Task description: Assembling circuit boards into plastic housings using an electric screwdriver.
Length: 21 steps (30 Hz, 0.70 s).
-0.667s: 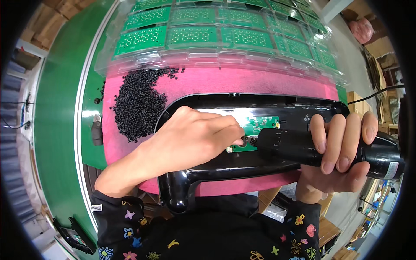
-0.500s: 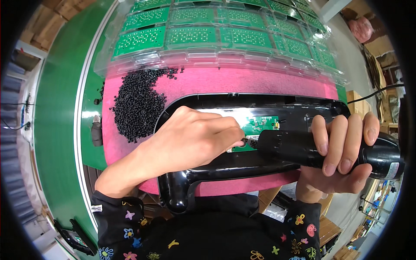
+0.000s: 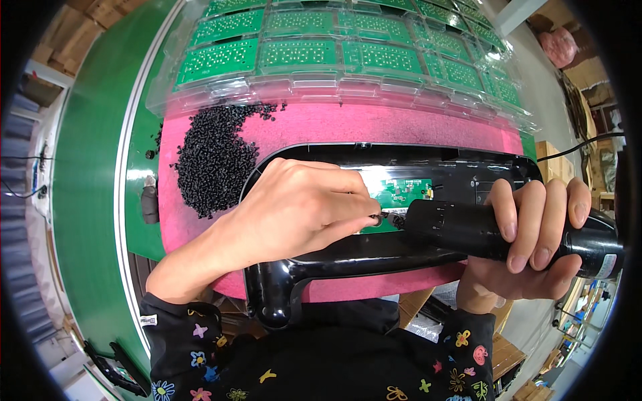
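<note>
While your right hand [image 3: 535,230] wraps black power driver [image 3: 455,227], left hand [image 3: 301,210] pinches small dark piece [image 3: 378,219] at driver's tip; green board [image 3: 409,192] just beyond left hand. Steady both hands, align driver with piece.

A white label [image 3: 607,266] on the black handheld tool [image 3: 458,226] and a white tag [image 3: 148,321] on the left sleeve [image 3: 184,334] seem too small to read.

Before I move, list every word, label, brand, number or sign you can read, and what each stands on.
No text reads clearly.
White label on the black tool: too small to read.
Pale marks on that tool's barrel: too small.
White tag on the left sleeve: too blurred.
Print on the green circuit board: too small.
</note>
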Motion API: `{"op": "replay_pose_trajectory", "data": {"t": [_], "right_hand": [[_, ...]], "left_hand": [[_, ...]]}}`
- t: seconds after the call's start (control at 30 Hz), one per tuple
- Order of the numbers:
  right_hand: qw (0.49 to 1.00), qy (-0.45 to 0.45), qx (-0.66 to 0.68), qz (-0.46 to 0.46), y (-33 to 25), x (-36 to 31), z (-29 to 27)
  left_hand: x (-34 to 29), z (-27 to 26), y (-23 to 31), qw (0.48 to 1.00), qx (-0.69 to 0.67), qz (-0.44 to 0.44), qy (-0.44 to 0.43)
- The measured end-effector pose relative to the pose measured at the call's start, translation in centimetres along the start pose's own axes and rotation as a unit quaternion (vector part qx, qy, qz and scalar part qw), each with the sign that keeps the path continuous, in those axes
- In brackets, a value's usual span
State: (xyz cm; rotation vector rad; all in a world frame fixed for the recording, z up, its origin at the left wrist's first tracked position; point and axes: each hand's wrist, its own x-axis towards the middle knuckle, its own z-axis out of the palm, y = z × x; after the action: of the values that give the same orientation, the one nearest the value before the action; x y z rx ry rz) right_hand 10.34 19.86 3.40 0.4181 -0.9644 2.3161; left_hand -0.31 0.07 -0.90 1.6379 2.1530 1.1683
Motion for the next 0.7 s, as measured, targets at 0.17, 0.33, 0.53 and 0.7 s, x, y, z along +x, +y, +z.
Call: {"op": "replay_pose_trajectory", "data": {"t": [0.17,0.33,0.53,0.7], "right_hand": [[1.000,-0.001,0.005,-0.001,0.34,-0.09,0.33],[0.999,-0.027,-0.017,0.030,0.06,-0.23,0.28],[0.995,-0.048,-0.073,0.046,0.16,-0.13,-0.27],[0.991,-0.086,-0.078,0.067,0.45,0.02,-0.32]], "left_hand": [[0.04,0.00,0.00,1.000,-0.022,0.008,0.007],[-0.01,0.04,0.28,0.999,-0.027,-0.003,-0.018],[0.02,-0.43,0.22,0.999,0.039,-0.010,0.020],[0.29,-0.04,0.08,0.996,0.014,0.060,0.059]]}}
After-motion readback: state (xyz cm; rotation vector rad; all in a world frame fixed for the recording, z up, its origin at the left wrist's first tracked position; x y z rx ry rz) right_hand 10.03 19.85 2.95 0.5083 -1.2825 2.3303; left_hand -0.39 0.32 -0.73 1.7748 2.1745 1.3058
